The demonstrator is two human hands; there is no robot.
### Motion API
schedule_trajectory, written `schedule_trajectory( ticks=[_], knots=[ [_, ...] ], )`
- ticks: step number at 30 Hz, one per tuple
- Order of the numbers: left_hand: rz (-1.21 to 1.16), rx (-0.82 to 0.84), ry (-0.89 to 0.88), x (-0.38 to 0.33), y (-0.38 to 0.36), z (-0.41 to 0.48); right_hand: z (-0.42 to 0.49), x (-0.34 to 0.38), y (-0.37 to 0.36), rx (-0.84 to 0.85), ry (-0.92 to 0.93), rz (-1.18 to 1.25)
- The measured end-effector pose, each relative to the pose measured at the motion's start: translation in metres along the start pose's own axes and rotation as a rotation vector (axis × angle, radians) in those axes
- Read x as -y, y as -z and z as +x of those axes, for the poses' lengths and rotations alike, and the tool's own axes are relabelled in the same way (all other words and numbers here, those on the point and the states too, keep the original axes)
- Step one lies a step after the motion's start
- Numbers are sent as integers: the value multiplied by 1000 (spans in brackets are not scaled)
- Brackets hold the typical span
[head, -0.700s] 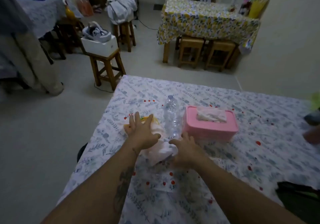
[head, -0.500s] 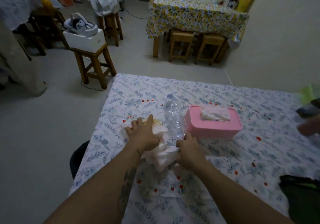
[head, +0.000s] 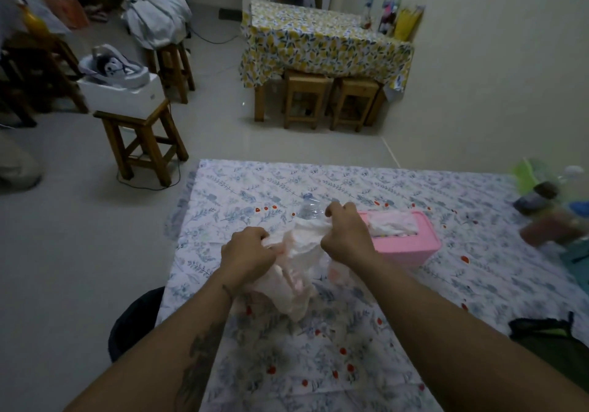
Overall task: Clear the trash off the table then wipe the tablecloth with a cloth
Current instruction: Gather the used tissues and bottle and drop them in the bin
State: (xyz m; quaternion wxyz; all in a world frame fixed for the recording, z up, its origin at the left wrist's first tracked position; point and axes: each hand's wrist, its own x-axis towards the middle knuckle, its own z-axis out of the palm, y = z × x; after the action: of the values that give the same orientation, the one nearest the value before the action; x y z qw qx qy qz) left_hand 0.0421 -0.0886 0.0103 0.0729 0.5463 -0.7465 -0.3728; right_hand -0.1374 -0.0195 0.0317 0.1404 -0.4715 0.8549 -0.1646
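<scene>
A crumpled white plastic bag point(head: 294, 266) with pink marks hangs a little above the floral tablecloth point(head: 334, 357). My left hand point(head: 247, 253) grips its left edge and my right hand point(head: 345, 234) grips its right edge, pulling the top apart. Behind the bag lies a clear plastic bottle point(head: 307, 206), mostly hidden by the bag and my right hand. A pink tissue box point(head: 411, 242) with tissue sticking out sits just right of my right hand.
A dark round bin point(head: 134, 322) stands on the floor by the table's left edge. A dark object point(head: 541, 332) lies at the table's right front. Blurred coloured items point(head: 548, 207) and another person's hand are at the far right. Wooden stools and a second table stand beyond.
Both hands have closed on the white bag and lifted it off the tablecloth, pulling it apart. The small yellow scrap under my left hand is no longer visible.
</scene>
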Motion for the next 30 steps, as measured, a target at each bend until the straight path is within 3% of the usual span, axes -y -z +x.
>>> schedule_trajectory(
  ticks=[5,14,20,23,26,30],
  knots=[
    [-116,-23,5,16,8,0,10,3,-29,176,-139,-141],
    [-240,-42,17,29,6,-7,10,2,-59,212,-62,-503],
    [-140,109,-8,30,-15,-15,6,0,-53,320,-95,-435],
    [175,213,-62,30,-30,-22,4,-3,-51,352,-118,-369],
    [391,177,-94,28,-49,-31,1,-10,-47,405,-205,-206],
    [488,32,-102,30,-75,-35,-10,-16,-39,392,-243,-31]
  ],
)
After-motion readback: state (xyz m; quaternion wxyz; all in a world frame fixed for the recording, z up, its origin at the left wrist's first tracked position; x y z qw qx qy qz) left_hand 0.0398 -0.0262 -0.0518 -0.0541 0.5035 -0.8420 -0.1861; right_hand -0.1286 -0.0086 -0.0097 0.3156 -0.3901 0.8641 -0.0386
